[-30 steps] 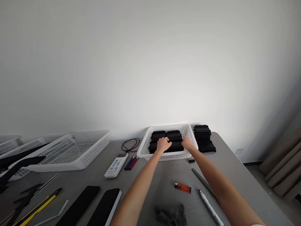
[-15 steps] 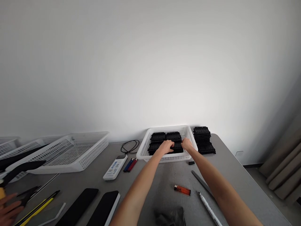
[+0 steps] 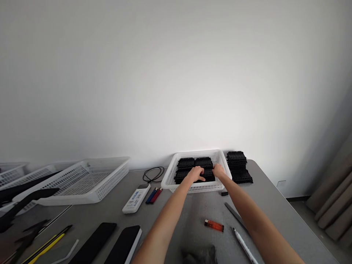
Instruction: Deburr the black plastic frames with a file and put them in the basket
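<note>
Inside a white perforated plastic basket (image 3: 168, 175) lie black, ribbed plastic pieces with toothed edges (image 3: 186, 162), laid in two rows. At the front right of the basket, my left hand (image 3: 196, 173) curls over the left side of a black piece (image 3: 208, 175), thumb pointing right. My right hand (image 3: 218, 171) has its fingers bent against the right side of that same piece. Its fingertips are partly hidden. More black pieces stand in a stack (image 3: 236, 160) to the right of the basket, with others (image 3: 242, 176) lying before it.
Left of the basket are a black cable (image 3: 153, 174), a white power bank (image 3: 136, 198) and blue and red lighters (image 3: 156, 195). Nearer lie an orange lighter (image 3: 214, 225), a white marker (image 3: 244, 245) and two dark phones (image 3: 95, 242). Another white basket (image 3: 85, 196) stands at left.
The view has shifted slightly, so everything sits a little lower and further right. My hands stay at the same piece. A co-worker's hand at lower left has become a dark blur.
</note>
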Tool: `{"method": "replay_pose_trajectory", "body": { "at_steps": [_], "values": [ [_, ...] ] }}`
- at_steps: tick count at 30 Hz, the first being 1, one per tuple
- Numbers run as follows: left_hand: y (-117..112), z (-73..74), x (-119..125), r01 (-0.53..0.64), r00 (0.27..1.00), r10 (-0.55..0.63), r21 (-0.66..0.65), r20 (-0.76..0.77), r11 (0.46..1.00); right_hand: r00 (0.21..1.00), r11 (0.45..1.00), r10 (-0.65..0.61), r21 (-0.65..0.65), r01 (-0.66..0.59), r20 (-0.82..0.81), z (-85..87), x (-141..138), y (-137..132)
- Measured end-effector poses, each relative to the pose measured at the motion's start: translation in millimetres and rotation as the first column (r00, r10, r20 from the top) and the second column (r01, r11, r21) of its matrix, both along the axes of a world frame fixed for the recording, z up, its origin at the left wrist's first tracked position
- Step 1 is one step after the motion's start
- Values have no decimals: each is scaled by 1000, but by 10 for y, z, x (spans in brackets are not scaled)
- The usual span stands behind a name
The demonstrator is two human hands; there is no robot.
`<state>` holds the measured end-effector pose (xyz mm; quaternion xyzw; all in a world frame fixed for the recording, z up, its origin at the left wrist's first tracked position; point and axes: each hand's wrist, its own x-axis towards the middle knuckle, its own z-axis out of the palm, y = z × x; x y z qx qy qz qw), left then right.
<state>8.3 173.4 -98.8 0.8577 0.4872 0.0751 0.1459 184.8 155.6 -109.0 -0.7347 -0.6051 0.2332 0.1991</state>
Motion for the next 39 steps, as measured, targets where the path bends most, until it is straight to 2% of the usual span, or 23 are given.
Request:
{"method": "replay_pose_trajectory", "body": {
  "at_steps": [4,7,11,13,16,18,19,23,26,29,32,36,39],
  "values": [
    [-88,102,-17,-24,997,22,28,70,999,1000,999,29,31,-29,4,129,2,-44],
    [-166,282,-86,-52,984,37,83,174,995,997,988,80,134,-80,7,367,118,-26],
    [-365,586,-252,-181,919,96,192,383,964,990,947,137,286,-144,45,707,576,-66],
    [-572,683,-362,-277,864,135,235,484,932,989,938,118,318,-141,91,749,892,-184],
    [-1020,675,-507,-388,788,172,259,592,885,980,954,87,267,-133,178,567,1314,-469],
    [-1344,578,-545,-421,749,172,259,640,869,966,971,100,189,-147,238,328,1498,-667],
    [-1495,516,-541,-432,705,154,247,692,867,957,976,113,151,-158,267,198,1558,-752],
    [-1949,316,-407,-367,648,112,180,753,912,916,980,150,67,-187,373,-214,1653,-938],
    [-2150,278,-295,-345,643,106,164,759,924,890,978,139,82,-193,433,-343,1655,-958],
    [-2282,283,-269,-363,620,125,142,774,921,878,969,120,137,-205,463,-349,1645,-976],
    [-2381,282,-354,-394,578,150,114,802,912,881,951,96,220,-219,464,-261,1668,-1064],
    [-2490,330,-535,-426,516,158,92,842,900,897,899,64,365,-242,437,-25,1775,-1286],
    [-2547,435,-587,-409,437,145,53,887,911,918,831,22,504,-237,395,191,1797,-1476]
  ]
}}
